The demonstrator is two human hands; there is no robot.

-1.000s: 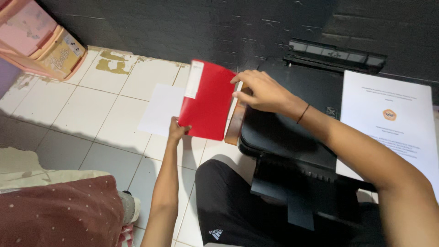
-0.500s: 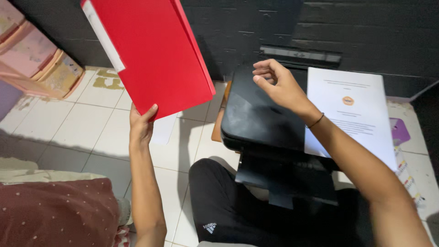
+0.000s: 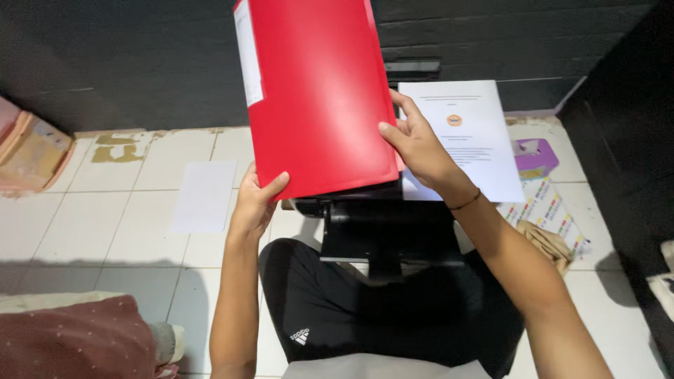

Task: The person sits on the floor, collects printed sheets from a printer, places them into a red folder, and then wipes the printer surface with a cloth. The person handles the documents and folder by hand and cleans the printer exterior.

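The glossy red plastic folder (image 3: 319, 91) stands upright above a black printer (image 3: 382, 224). The left hand (image 3: 254, 200) pinches its lower corner; the right hand (image 3: 420, 144) presses its right edge, apparently with the fingers behind it.

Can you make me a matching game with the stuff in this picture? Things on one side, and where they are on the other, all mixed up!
Things:
1. red folder
2. blank white sheet
3. printed document
4. purple box

Places:
A. on the floor tiles, left of the left hand
B. on the floor by the right wall
C. held up in both hands
D. lying under the right hand

Pairs: 1-C, 2-A, 3-D, 4-B
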